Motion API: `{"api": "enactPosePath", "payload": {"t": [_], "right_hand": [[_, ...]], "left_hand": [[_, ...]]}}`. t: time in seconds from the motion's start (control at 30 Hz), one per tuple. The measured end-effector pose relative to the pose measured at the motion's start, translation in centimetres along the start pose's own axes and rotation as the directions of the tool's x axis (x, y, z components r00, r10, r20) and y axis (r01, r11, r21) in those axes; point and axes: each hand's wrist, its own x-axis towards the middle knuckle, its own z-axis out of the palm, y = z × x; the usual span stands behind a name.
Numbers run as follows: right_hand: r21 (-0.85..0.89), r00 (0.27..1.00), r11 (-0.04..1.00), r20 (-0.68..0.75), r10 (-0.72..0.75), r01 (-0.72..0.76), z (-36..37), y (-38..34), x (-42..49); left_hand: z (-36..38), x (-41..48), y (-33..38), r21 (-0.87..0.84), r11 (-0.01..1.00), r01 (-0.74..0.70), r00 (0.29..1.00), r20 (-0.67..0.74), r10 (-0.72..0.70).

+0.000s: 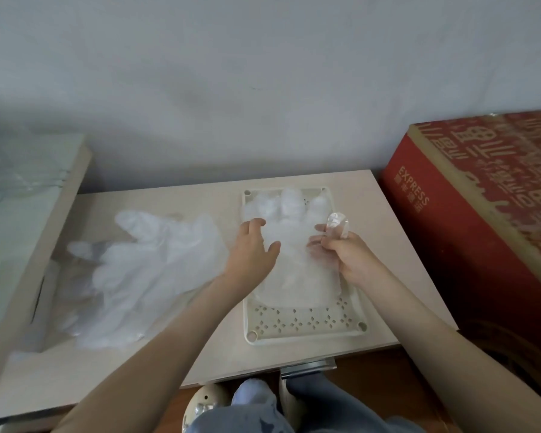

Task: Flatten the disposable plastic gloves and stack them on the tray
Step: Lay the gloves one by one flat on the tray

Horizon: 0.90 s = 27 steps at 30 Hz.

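A glove (294,260) is being pinned flat on the tray (306,331) by the open left hand (252,248); its 3 o'clock thumb is being pinched by the right hand (344,254) for straightening.

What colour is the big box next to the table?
Red box with gold writing, clearest in the head view.

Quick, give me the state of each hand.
Left hand: open, pressing flat on the glove on the tray.
Right hand: closed, pinching that glove's thumb.
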Motion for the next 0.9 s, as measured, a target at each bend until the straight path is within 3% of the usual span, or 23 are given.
{"api": "enactPosePath", "payload": {"t": [0.2, 0.4, 0.53, 0.9], "right_hand": [[-0.107, 0.996, 0.993, -0.064, -0.054, 0.047, 0.6, 0.5, 0.0], [-0.205, 0.996, 0.976, -0.046, -0.083, 0.072, 0.9, 0.5, -0.1], [-0.283, 0.994, 0.954, -0.016, -0.104, 0.095, 1.1, 0.0, -0.3], [-0.461, 0.982, 0.878, -0.065, -0.178, 0.128, 0.8, -0.3, 0.0]], "left_hand": [[1.0, 0.3, -1.0, 0.288, 0.947, -0.144, 0.988, 0.089, 0.124], [1.1, 0.4, -1.5, 0.638, 0.729, -0.246, 0.968, 0.198, 0.154], [1.3, 0.6, -2.1, 0.721, 0.651, -0.235, 0.971, 0.209, 0.119], [1.1, 0.4, -2.9, 0.778, 0.61, -0.154, 0.988, 0.141, 0.069]]}}
